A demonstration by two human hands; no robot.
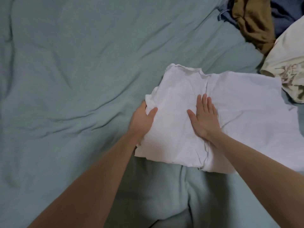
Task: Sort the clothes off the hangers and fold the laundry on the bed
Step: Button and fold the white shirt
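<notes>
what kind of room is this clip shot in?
Most likely a bedroom. The hands work a white garment on a rumpled teal bedspread, with a cream pillow and a heap of unfolded clothes at the far right.

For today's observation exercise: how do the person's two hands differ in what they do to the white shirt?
The left hand grips the white shirt at its left edge, thumb on top, fingers under; the right hand lies flat on its middle. The left hand's fingers are hidden; the right hand's are straight and visible. Both touch the shirt.
</notes>
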